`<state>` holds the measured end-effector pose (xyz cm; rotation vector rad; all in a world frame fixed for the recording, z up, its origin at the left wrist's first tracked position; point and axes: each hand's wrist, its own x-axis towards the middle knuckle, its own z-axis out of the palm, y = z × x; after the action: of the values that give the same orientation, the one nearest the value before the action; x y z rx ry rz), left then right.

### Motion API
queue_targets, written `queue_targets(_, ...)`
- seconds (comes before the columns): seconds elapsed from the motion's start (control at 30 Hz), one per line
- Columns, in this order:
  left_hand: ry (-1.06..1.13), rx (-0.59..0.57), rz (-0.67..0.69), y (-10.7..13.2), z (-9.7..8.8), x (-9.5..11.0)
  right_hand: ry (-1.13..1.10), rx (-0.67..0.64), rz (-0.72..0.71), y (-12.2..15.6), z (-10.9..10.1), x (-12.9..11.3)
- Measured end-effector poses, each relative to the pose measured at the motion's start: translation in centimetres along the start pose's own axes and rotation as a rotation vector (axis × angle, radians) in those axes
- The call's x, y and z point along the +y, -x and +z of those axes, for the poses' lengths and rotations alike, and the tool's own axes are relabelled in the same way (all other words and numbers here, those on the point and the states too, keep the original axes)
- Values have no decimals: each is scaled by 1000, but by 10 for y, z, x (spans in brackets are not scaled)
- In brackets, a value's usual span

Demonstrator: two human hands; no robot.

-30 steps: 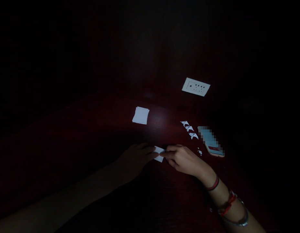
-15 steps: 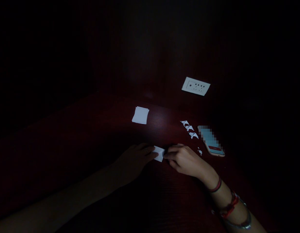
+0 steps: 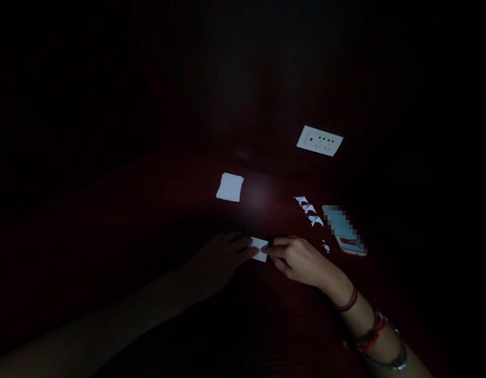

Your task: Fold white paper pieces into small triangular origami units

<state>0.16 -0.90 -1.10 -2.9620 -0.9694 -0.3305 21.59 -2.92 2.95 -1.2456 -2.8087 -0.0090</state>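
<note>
A small white piece of paper (image 3: 260,257) lies on the dark red table between my two hands. From the left, my left hand (image 3: 223,258) holds it down, its thumb on the paper and its fingers along the left edge. My right hand (image 3: 296,258) has curled fingers at the right edge, with a fingertip pressing on the paper close to the left thumb. Parts of both side edges are hidden under the fingers. I wear bracelets (image 3: 372,333) on the right wrist and forearm.
Beyond my hands lies a stack of square white paper (image 3: 230,187). Several folded white paper pieces (image 3: 308,209) form a row at the right, with tiny paper scraps (image 3: 326,247) nearer me. A phone (image 3: 343,228) lies beside them, below a wall socket (image 3: 320,140). The surroundings are very dark.
My right fingertip has slid left over the paper, closer to my left thumb. The left hand stays nearly still. The whole view has shifted slightly.
</note>
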Motion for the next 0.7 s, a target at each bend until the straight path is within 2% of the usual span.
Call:
queue_targets(0.47, 2, -34, -17, -4, -1, 0, 103, -37, -22, 1, -4, 3)
queue_targets(0.7, 33, -8, -12, -3, -5, 0, 96, 42, 40, 0, -3, 3)
